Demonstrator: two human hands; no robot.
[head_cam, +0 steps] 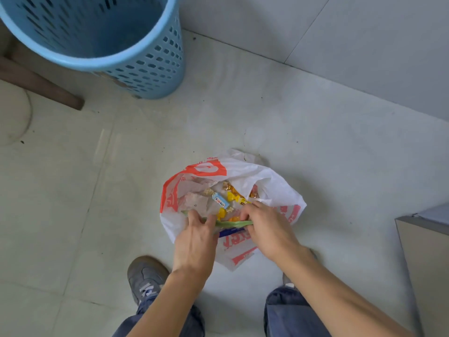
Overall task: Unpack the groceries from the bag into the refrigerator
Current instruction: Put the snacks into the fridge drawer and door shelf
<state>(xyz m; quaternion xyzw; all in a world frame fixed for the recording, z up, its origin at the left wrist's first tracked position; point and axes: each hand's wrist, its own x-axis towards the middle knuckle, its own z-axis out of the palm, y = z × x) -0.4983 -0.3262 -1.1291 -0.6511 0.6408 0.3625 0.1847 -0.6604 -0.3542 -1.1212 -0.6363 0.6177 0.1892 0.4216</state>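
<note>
While left hand and right hand pinch green strip | plastic bag open on floor

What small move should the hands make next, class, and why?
Probably lift the candy pouch straight up out of the bag. The left hand and right hand both hold its green top edge, and it lies inside the open bag, not yet lifted out.

A pale blue perforated plastic basket stands in the upper left of the frame on the light tiled floor. A brown wooden leg slants just beside it. A grey cabinet corner juts in at the right edge.
</note>
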